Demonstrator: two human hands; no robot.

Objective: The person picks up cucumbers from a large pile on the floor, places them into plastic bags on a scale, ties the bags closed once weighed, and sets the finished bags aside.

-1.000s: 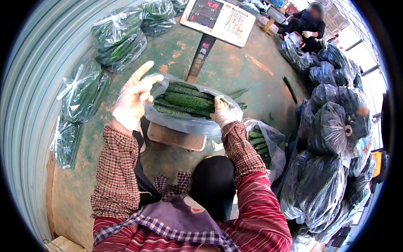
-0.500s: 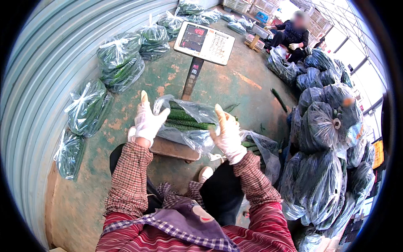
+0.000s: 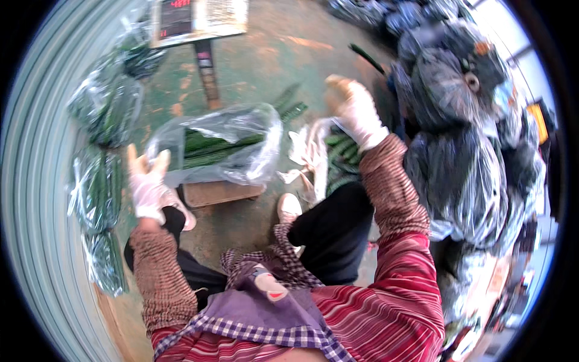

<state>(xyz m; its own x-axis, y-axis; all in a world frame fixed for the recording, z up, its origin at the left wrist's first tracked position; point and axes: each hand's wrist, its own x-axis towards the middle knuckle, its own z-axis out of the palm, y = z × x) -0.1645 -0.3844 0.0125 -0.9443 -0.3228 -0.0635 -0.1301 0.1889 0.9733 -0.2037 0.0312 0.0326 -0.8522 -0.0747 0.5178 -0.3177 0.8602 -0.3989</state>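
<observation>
A clear plastic bag lies with its mouth wide open on the brown scale platform. Long green cucumbers are bundled inside it. My left hand, in a whitish glove, is just left of that bag, fingers apart and holding nothing. Over on the right, my gloved right hand is raised above a second open bag with more cucumbers; its fingers are blurred, so their grip is unclear. White crumpled plastic lies between the two bags.
The scale's display head stands on a post at the far left. Filled cucumber bags line the corrugated wall. Large dark-looking filled bags are heaped at the right. A loose cucumber lies on the floor ahead.
My hands have moved apart: the left away from the bag on the scale, the right over to the second bag. The view has shifted right and down.
</observation>
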